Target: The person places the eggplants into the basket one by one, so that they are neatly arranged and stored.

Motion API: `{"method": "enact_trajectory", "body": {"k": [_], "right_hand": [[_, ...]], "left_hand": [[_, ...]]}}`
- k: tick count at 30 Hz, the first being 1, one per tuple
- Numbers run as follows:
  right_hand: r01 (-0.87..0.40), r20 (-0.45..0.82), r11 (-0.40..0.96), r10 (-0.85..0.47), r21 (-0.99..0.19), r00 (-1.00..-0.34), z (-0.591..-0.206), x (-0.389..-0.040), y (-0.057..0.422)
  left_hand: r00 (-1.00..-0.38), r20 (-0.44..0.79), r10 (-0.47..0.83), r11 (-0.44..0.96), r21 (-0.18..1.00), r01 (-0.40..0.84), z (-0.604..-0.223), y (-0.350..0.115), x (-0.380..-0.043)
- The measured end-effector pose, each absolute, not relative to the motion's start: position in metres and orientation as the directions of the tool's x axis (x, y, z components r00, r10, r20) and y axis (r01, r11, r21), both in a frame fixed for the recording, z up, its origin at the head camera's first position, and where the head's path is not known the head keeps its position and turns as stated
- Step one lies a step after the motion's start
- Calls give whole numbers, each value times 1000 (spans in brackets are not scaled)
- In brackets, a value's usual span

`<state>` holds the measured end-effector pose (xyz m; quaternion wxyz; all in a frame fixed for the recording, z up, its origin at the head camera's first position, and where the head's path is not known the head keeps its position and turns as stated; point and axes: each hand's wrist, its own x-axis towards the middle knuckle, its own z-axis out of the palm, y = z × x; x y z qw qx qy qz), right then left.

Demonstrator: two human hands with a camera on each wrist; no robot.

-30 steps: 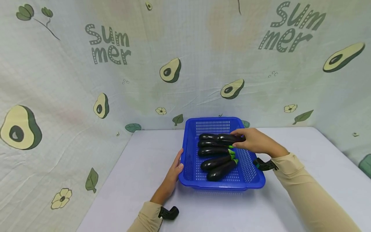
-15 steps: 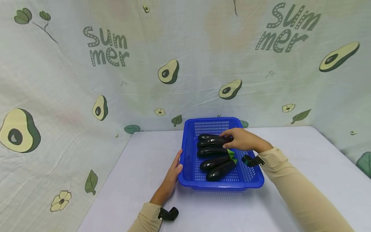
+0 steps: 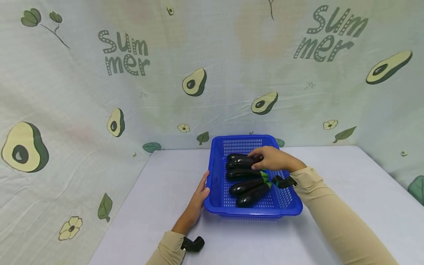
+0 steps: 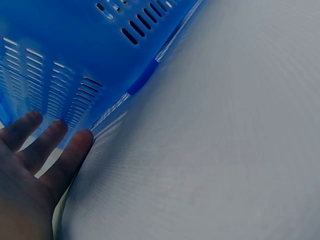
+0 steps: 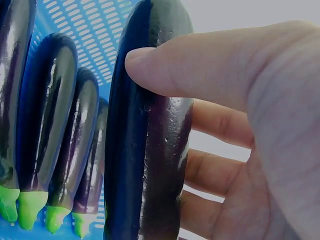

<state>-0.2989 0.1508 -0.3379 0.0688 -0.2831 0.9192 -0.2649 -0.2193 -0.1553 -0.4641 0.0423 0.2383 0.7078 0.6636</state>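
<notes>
My right hand (image 3: pixel 272 159) holds a glossy dark eggplant (image 5: pixel 145 150) over the far part of a blue plastic basket (image 3: pixel 253 211). In the right wrist view the thumb lies across its near side, with the other fingers behind it. Several more eggplants (image 3: pixel 243 173) with bright green stems lie side by side in the basket, roughly crosswise; one at the back is partly hidden by the held one. At the basket's left wall, my left hand (image 3: pixel 198 195) rests with fingers extended, and the left wrist view shows these fingers (image 4: pixel 75 150) against the slotted side.
The basket stands on a white-covered table (image 3: pixel 159 191), near its back edge. Behind and to the left hangs a pale cloth (image 3: pixel 225 55) printed with avocados, leaves and lettering. Black wrist straps (image 3: pixel 193 244) sit over the beige cuffs.
My right hand has carried the eggplant a little left and towards me, over the others at the back of the basket. The left hand has stayed at the basket's left side.
</notes>
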Motion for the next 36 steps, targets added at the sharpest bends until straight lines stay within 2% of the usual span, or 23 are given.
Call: {"method": "enact_trajectory", "body": {"k": [9,20,36], "right_hand": [[-470,6,696,-556,-543,-831,-338,-297,143],[-502,16,657,-598,-563,-801,-343,-295,136],[-519,31,651,-606,-554,-795,-347,-295,133]], "left_hand": [[-880,270,390,11,954,298,-460,-153,-218],[-883,199,425,26,972,232,-437,-152,-200],[-885,247,395,21,960,278,-468,-154,-216]]}}
